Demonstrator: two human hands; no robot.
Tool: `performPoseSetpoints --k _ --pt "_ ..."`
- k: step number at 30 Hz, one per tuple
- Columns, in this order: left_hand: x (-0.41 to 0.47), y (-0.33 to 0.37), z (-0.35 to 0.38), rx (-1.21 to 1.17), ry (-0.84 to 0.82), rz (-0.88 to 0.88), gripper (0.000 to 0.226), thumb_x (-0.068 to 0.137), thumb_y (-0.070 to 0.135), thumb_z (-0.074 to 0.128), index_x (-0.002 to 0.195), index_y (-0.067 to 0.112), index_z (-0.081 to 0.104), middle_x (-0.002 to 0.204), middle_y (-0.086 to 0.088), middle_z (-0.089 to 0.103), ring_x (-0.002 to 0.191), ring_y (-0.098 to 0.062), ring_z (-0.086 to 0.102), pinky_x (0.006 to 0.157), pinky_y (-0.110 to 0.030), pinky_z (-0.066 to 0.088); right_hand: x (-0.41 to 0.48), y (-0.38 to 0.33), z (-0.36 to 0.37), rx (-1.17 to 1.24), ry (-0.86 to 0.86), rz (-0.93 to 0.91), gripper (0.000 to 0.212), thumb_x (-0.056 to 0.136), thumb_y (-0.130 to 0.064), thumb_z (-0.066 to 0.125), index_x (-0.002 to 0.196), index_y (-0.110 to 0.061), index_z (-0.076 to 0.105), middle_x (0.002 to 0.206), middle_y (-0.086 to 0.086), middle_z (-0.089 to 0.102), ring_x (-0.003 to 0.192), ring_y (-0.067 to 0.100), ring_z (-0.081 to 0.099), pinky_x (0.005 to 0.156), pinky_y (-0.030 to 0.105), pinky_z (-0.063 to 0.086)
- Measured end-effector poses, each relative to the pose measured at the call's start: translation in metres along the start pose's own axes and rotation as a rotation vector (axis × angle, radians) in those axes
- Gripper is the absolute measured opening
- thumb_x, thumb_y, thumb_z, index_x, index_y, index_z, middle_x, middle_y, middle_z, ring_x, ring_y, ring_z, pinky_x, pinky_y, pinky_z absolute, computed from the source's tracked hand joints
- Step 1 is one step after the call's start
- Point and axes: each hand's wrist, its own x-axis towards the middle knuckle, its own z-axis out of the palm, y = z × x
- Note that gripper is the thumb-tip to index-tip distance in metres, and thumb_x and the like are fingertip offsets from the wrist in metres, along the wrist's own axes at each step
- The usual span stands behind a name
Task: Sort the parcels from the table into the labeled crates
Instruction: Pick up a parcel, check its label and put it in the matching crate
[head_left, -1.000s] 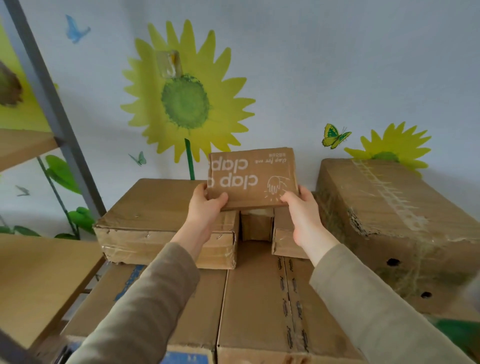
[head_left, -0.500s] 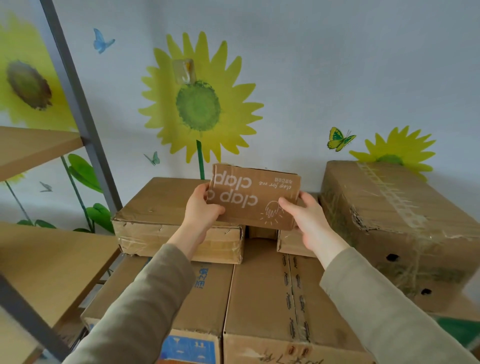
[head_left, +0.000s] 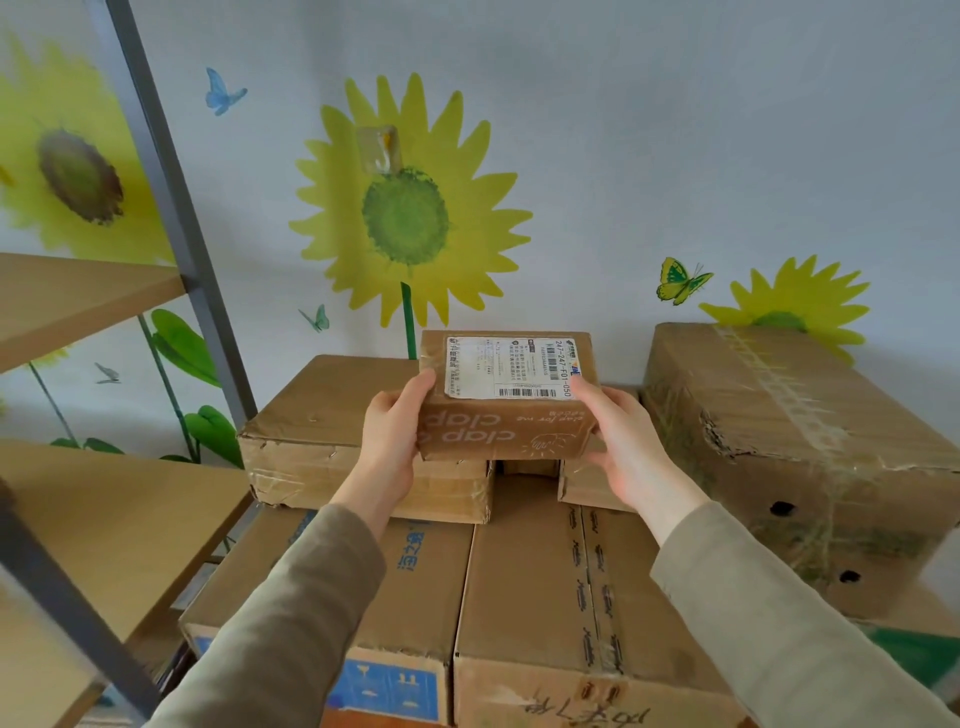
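Observation:
I hold a small brown cardboard parcel (head_left: 506, 431) printed "clap" upside down, between both hands in front of the stacked boxes. Its top face carries a white shipping label (head_left: 511, 366) with barcodes. My left hand (head_left: 392, 441) grips the parcel's left end, thumb on top. Gripping the right end is my right hand (head_left: 623, 447). The parcel hangs above the gap between two upper boxes.
A flat box (head_left: 322, 415) sits to the left and a large torn box (head_left: 795, 441) to the right. Two big cartons (head_left: 519, 587) lie below. A metal-framed wooden shelf (head_left: 104, 519) stands at left. The sunflower wall is behind.
The parcel has tipped toward me, so its labelled top face shows now instead of only the printed side. Both hands kept their grip; the view shifted right and down a little.

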Motion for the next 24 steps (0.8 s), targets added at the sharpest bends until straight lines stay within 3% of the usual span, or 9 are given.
performPoseSetpoints --k 4,7,9,14,16,18,21,24 --pt "-0.005 0.002 -0.002 0.001 -0.041 -0.03 0.051 0.088 0.043 0.058 0.127 0.013 0.044 0.103 -0.004 0.062 0.089 -0.018 0.062 0.077 -0.038 0.053 0.003 0.001 0.0 0.002 0.013 -0.018 0.024 0.091 -0.034 0.059 0.11 -0.021 0.054 0.094 -0.009 0.062 0.087 0.004 0.053 0.094 0.036 0.04" --pt "-0.008 0.0 -0.005 0.055 -0.098 -0.056 0.069 0.084 0.058 0.057 0.141 0.031 0.029 0.117 -0.002 0.06 0.101 -0.022 0.061 0.087 -0.052 0.051 0.006 0.0 -0.001 -0.005 -0.005 -0.012 0.019 0.093 -0.039 0.054 0.109 -0.029 0.052 0.09 -0.016 0.058 0.088 0.003 0.049 0.094 0.036 0.028" --pt "-0.01 -0.001 -0.005 0.1 -0.126 -0.062 0.068 0.081 0.059 0.06 0.139 0.034 0.034 0.116 0.0 0.062 0.102 -0.022 0.062 0.088 -0.055 0.05 0.006 -0.001 0.001 0.018 0.003 0.008 0.017 0.094 -0.037 0.054 0.108 -0.028 0.054 0.093 -0.011 0.063 0.089 0.005 0.055 0.098 0.036 0.035" --pt "-0.015 0.002 -0.003 0.156 -0.086 -0.03 0.059 0.079 0.046 0.07 0.123 0.018 0.042 0.111 -0.004 0.059 0.099 -0.019 0.059 0.089 -0.052 0.05 0.009 -0.001 0.004 0.11 0.054 0.047 0.026 0.094 -0.03 0.055 0.113 -0.013 0.056 0.106 0.006 0.067 0.099 0.018 0.062 0.098 0.045 0.047" --pt "-0.016 0.003 -0.004 0.166 -0.097 -0.023 0.069 0.071 0.047 0.075 0.122 0.012 0.044 0.113 -0.008 0.061 0.101 -0.02 0.062 0.08 -0.047 0.055 0.009 0.003 0.004 0.137 0.085 0.044 0.031 0.093 -0.031 0.056 0.114 -0.008 0.057 0.109 0.009 0.067 0.1 0.019 0.063 0.097 0.043 0.048" --pt "-0.018 0.003 -0.006 0.187 -0.105 -0.011 0.065 0.071 0.044 0.076 0.12 0.011 0.049 0.112 -0.009 0.063 0.098 -0.019 0.063 0.073 -0.04 0.055 0.007 0.005 0.005 0.157 0.116 0.029 0.03 0.092 -0.032 0.059 0.105 -0.006 0.06 0.107 0.011 0.068 0.097 0.019 0.064 0.091 0.038 0.051" --pt "-0.025 0.001 -0.004 0.175 -0.086 0.017 0.045 0.079 0.034 0.072 0.114 0.008 0.058 0.102 -0.006 0.067 0.088 -0.017 0.063 0.074 -0.039 0.056 0.005 0.006 0.007 0.196 0.182 0.028 0.037 0.09 -0.036 0.061 0.1 0.0 0.061 0.105 0.013 0.068 0.093 0.019 0.065 0.085 0.034 0.052" --pt "-0.035 -0.001 0.005 0.142 -0.059 0.015 0.045 0.079 0.031 0.073 0.11 0.002 0.058 0.096 -0.005 0.067 0.083 -0.015 0.063 0.076 -0.042 0.057 -0.001 0.005 0.015 0.127 0.135 0.072 0.038 0.087 -0.043 0.062 0.103 -0.008 0.062 0.107 0.008 0.067 0.097 0.02 0.063 0.09 0.035 0.049"
